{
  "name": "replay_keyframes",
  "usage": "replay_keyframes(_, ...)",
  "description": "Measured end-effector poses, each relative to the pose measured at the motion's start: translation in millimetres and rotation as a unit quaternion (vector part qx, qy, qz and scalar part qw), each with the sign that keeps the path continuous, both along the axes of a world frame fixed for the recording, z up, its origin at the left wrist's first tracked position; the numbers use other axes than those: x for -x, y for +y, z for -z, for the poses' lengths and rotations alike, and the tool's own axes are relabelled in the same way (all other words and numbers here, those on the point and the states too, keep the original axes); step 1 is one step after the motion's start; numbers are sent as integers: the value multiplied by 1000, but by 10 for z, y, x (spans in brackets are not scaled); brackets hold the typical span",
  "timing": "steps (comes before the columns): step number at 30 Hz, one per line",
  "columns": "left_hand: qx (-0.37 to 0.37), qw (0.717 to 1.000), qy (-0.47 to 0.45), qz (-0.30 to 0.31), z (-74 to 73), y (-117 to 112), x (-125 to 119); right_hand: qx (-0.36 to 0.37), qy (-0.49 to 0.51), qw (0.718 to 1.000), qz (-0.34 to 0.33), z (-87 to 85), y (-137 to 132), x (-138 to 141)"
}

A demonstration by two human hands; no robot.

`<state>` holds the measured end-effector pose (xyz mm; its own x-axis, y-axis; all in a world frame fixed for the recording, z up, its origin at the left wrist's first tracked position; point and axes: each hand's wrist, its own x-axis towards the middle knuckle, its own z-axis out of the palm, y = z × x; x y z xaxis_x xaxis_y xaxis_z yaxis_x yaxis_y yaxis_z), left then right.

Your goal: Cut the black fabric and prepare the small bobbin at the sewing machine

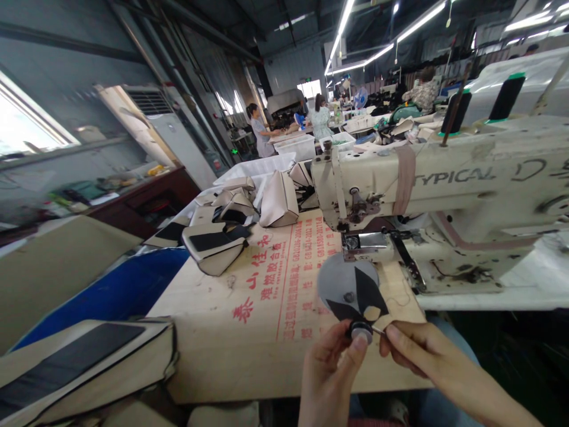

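Right, L hand (331, 373) pinches a bobbin (361, 331) over near edge of the desk (249, 356), R hand (418, 350) nips its thread (378, 330); prob. midway, bobbin not yet in the sewing machine (444, 196).

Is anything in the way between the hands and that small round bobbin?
Nothing visible. The left hand already pinches the bobbin at its fingertips, and the right hand pinches a thin strand that runs to it. The grey round piece lies on the table just beyond, not between.
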<state>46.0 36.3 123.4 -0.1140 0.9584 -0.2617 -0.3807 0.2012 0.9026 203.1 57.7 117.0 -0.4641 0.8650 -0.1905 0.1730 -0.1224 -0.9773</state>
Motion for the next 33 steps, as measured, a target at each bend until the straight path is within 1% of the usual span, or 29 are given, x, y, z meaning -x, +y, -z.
replay_keyframes(3, -13, 998, 35, 51, 31, 3, 40, -26, -19, 999, -11, 5, 59, -15)
replay_keyframes(6, -17, 996, 51, 73, 74, 23, 77, -33, -27, 999, -22, -10, 87, -14)
replay_keyframes(8, -25, 991, 75, 105, 82, 39, 101, -40, -23, 999, -23, -20, 101, -2)
replay_keyframes(11, -40, 978, 116, 166, 49, 52, 134, -49, -20, 998, -18, -9, 122, 20)
replay_keyframes(16, -70, 963, 162, 204, -29, 88, 190, -59, -38, 997, -7, 61, 155, 31)
replay_keyframes(18, -83, 952, 188, 225, -38, 128, 214, -43, -26, 999, -9, 80, 174, 33)
replay_keyframes(20, -87, 944, 202, 245, -38, 175, 234, -3, 2, 1000, -11, 91, 189, 39)
replay_keyframes(23, -97, 937, 222, 250, -41, 229, 251, 56, 48, 997, -5, 100, 201, 58)
replay_keyframes(27, -103, 928, 249, 258, -38, 294, 269, 93, 70, 993, 7, 146, 243, 102)
replay_keyframes(29, -100, 920, 257, 277, 36, 363, 293, 91, 57, 994, 5, 230, 304, 128)
replay_keyframes(30, -98, 916, 262, 287, 107, 409, 313, 68, 33, 997, 7, 297, 344, 139)
replay_keyframes(32, -82, 913, 264, 302, 320, 509, 366, -10, -47, 998, 30, 480, 430, 147)
replay_keyframes(33, -72, 913, 263, 303, 452, 554, 400, -48, -92, 993, 49, 588, 467, 144)
